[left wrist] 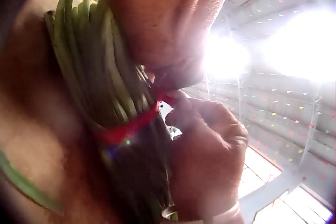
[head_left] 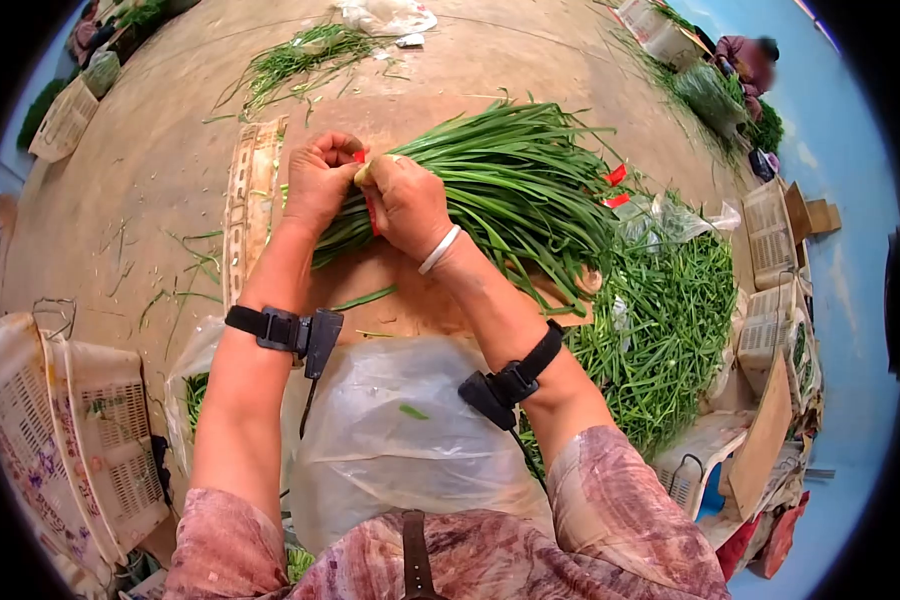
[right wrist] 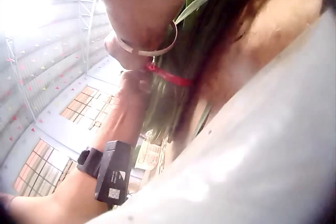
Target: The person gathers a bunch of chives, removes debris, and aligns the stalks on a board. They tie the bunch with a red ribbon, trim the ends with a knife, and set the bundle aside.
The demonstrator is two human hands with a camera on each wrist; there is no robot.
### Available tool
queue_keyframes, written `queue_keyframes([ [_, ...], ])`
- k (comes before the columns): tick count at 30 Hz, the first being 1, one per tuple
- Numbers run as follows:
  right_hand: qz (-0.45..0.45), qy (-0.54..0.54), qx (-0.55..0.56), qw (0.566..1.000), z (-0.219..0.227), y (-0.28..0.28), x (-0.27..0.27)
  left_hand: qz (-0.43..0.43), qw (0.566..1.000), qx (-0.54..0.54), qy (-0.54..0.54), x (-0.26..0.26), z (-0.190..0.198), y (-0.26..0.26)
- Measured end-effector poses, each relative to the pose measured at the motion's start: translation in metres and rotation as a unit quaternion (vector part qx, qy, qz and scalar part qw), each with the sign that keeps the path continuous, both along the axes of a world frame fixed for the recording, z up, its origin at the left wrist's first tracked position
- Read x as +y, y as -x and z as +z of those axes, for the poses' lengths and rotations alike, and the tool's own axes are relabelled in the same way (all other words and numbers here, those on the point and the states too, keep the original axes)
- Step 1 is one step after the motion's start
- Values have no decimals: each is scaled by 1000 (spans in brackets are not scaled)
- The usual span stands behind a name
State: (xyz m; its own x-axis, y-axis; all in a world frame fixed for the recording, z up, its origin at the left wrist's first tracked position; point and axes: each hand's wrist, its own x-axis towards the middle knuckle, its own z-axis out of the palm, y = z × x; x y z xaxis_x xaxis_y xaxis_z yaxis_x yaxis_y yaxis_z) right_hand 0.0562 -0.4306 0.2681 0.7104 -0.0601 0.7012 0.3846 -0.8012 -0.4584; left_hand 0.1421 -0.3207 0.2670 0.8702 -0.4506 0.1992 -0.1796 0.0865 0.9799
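Observation:
A large bunch of long green garlic chives (head_left: 515, 170) lies across a brown board (head_left: 435, 295), its leaves fanned to the right. Around the stalks runs a red tie (left wrist: 126, 130), also seen in the right wrist view as a red band (right wrist: 174, 79). My left hand (head_left: 320, 185) pinches the tie on top of the bunch, fingers curled. Close against it, my right hand (head_left: 408, 205) pinches the tie too, with its wrist turned inward. The fingertips meet over the stalks and partly hide the tie's ends. The pale stalk ends (left wrist: 84, 11) stick out beyond the left hand.
Loose chives (head_left: 660, 330) are heaped at the right, with red strips (head_left: 616, 175) near the leaf tips. Clear plastic (head_left: 410, 430) covers the lap. Crates (head_left: 100, 430) stand at the left, others (head_left: 770, 235) along the blue wall. Another person (head_left: 745, 65) sits far right.

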Motion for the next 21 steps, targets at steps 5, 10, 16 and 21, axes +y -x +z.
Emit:
queue_keyframes([
  [5, 2, 70, 184, 981, 15, 0, -4, 23, 1000, 7, 2, 0, -9, 1],
  [10, 18, 123, 240, 963, 23, 6, -3, 47, 998, 19, 42, 1, -19, 8],
  [16, 52, 133, 205, 968, 17, 7, -10, 63, 995, 28, 76, 0, -20, 17],
  [21, 64, -33, 207, 976, 21, 2, -23, 113, 988, -25, 106, -2, -24, 23],
])
